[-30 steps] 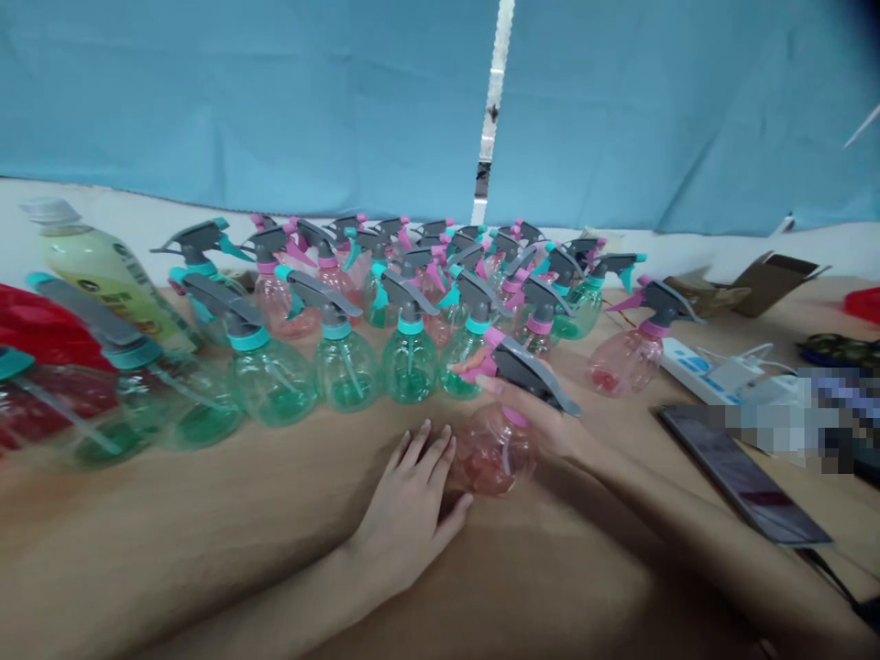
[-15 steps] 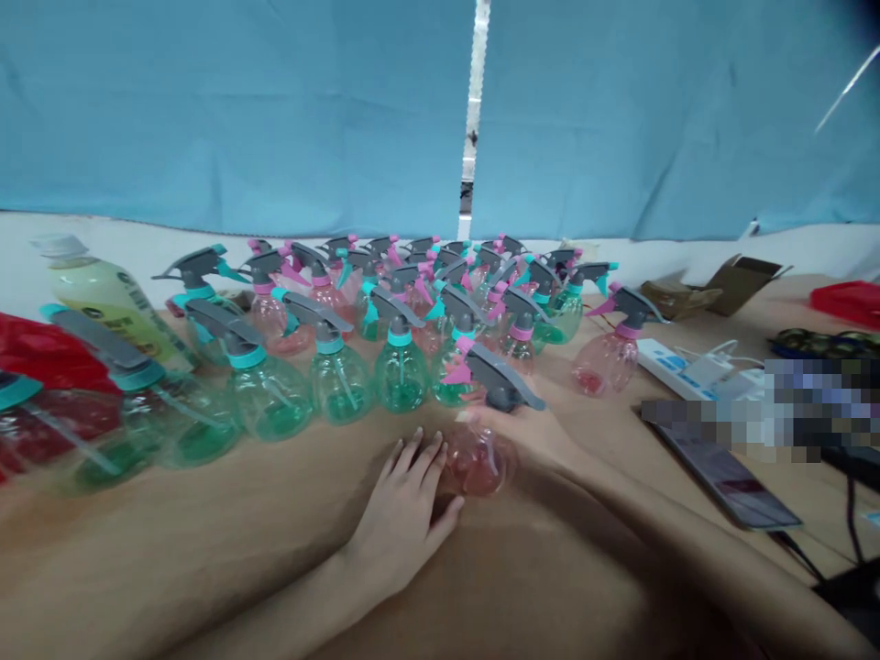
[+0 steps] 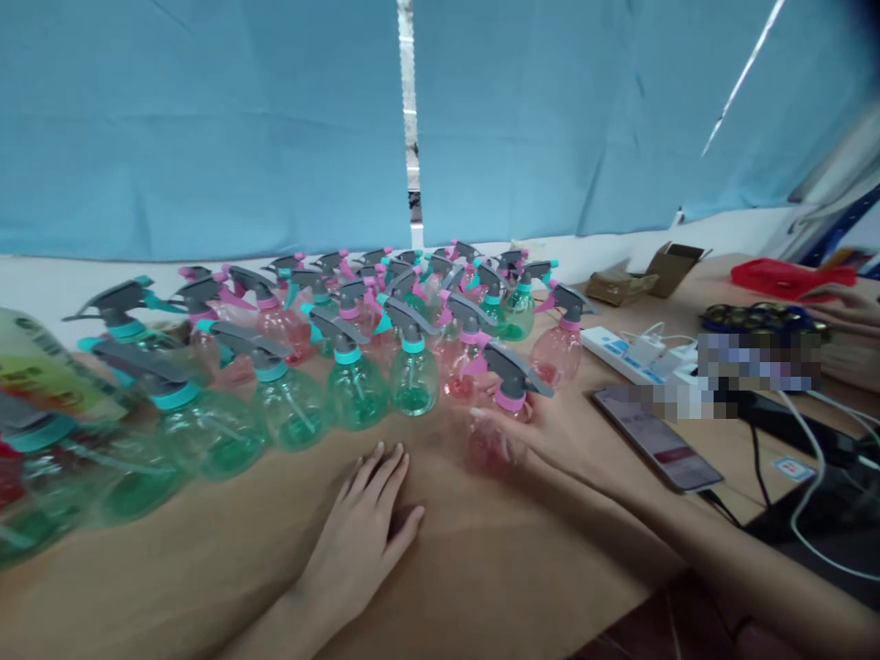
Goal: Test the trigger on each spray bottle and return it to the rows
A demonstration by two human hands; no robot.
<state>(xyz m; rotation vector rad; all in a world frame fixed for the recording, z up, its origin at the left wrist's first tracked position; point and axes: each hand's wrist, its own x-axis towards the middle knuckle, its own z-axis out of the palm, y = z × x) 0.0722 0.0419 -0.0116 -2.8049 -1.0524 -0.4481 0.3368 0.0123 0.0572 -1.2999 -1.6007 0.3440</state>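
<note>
Here the right hand [image 3: 536,435] grips a pink spray bottle [image 3: 496,438]; the left hand [image 3: 357,545] lies spread flat on the surface [image 3: 481,568].

- Item: spray bottle [image 3: 489,443], clear pink plastic, round body, blurred in view.
- Fittings: grey trigger sprayer [image 3: 514,374] over pink collar [image 3: 510,401].
- Pose: roughly upright, gripped around the shoulder by right hand [image 3: 546,433].
- Base: contact with tabletop [image 3: 440,550] cannot be determined.
</note>
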